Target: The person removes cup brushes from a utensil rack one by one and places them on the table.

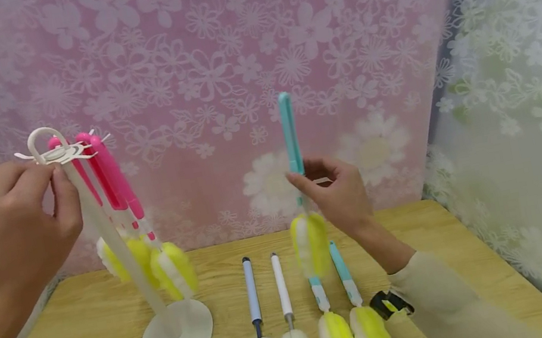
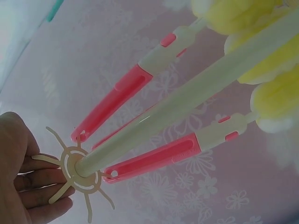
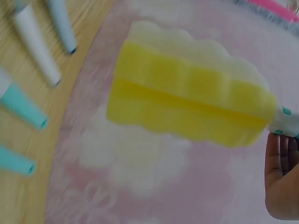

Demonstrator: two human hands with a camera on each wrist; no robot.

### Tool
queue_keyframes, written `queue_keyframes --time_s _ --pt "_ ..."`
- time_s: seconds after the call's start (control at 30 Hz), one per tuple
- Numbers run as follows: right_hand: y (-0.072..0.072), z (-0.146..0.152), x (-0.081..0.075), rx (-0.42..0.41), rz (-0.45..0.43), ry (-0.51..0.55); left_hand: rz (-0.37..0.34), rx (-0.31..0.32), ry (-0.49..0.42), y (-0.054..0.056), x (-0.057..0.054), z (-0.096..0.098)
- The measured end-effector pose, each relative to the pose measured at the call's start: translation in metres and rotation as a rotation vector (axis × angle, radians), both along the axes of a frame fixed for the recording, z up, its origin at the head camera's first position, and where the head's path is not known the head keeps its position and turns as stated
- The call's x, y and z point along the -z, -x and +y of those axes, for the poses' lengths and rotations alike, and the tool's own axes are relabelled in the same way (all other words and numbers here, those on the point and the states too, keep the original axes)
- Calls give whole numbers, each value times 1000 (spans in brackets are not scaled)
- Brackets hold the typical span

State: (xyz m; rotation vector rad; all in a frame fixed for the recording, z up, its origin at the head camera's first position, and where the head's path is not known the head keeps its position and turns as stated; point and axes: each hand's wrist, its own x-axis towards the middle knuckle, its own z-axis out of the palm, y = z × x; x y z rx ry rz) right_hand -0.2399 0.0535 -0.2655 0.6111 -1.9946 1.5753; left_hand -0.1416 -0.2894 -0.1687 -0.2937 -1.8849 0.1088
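Apparently, from where I stand, brushes are being hung up, and the step in hand looks like bringing one more across to its prong. Far left, the person's left hand (image 1: 11, 208) pinches the pronged top of a white stand (image 1: 121, 244), whose round base sits toward the left edge of the desk (image 1: 448, 246). Pink brushes (image 1: 114, 172) hang from the prongs, handles up, yellow-and-white sponges down beside the pole; other prongs are bare. Right of the base, a blue-handled brush (image 1: 252, 293) and a white-handled brush (image 1: 282, 288) lie side by side, handle tips toward the desk's back edge. Next comes the piece being handled, a teal brush (image 1: 290, 135): it is upright in the air, over two teal-handled brushes (image 1: 343, 270) lying on the desk, its slim handle on top and its plump, scalloped sponge below, yellow with a white strip. The right hand (image 1: 343, 195) holds it in a narrow pinch around the neck, between handle and sponge. I'd judge the next move calls for carrying it left and slipping its handle end over a bare prong, with the left hand steadying the stand.
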Motion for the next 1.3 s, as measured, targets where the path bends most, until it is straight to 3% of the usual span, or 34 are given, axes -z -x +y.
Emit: queue_keyframes --time_s 0.13,0.23,0.37,0.53,0.73,0.9,1.13,1.3 --pt "10 47 24 121 -64 -79 -6 -12 -1 -2 1 -2" --pt "15 76 43 173 -169 -132 -20 -38 -4 -3 1 -3" --pt "18 103 67 159 -367 -181 -35 -52 0 -4 0 -4" --pt "18 124 95 124 -605 -236 -6 -15 -45 -3 0 -4" --pt "15 138 128 120 -760 -314 0 -11 -30 -3 -2 0" --pt "12 139 147 114 -821 -387 -4 -26 -14 -3 -1 1" --pt "12 133 163 71 -743 -550 -2 -23 -12 -2 1 1" --pt "13 133 170 98 -759 -578 -21 -31 13 -2 -1 2"
